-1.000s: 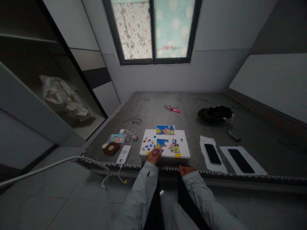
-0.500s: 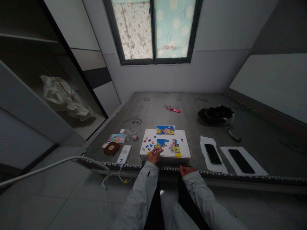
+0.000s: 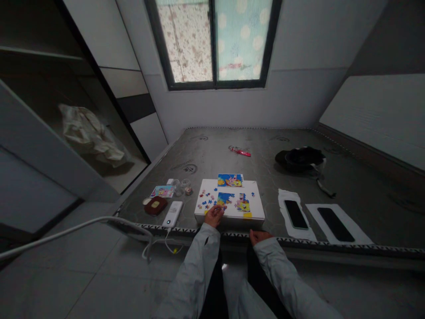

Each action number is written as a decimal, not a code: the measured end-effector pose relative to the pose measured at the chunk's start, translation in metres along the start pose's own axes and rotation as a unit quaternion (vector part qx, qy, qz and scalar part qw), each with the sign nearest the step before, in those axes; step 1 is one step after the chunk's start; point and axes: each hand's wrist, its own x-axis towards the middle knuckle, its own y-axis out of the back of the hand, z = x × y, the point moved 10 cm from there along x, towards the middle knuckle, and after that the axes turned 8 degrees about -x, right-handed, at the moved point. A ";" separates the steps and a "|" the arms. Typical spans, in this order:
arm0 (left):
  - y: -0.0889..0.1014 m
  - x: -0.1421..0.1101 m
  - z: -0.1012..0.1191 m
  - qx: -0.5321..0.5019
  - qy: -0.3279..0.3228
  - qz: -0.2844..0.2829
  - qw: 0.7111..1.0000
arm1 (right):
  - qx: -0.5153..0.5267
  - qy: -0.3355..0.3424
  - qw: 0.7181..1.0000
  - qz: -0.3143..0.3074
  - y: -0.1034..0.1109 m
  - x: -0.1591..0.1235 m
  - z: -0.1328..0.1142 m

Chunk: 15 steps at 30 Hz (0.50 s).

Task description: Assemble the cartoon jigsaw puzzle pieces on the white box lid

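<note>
A white board lies near the front edge of a grey mattress. On it sit a partly joined blue and yellow cartoon jigsaw and several loose pieces at its left. A finished-picture card lies at the board's far edge. My left hand rests on the board's front left, fingers curled beside the joined part; what they pinch is too small to name. My right hand rests closed at the mattress edge, just in front of the board.
Left of the board lie a white power bank with a cable, a dark red case, a small picture card and small jars. Two phones on white paper lie at the right. A black cap and a red packet lie farther back.
My left hand has shifted slightly on the board's front left. The view has drifted a little. My right hand has stayed put.
</note>
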 end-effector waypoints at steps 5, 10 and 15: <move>-0.002 -0.006 0.004 0.005 -0.011 0.006 1.000 | -0.004 -0.005 1.000 -0.004 0.001 -0.001 0.001; -0.002 -0.009 0.010 0.008 -0.012 0.022 1.000 | -0.004 -0.007 1.000 0.004 0.001 -0.001 0.001; 0.001 -0.006 0.014 0.004 -0.006 0.039 0.999 | -0.007 -0.002 1.000 0.003 -0.002 0.000 0.000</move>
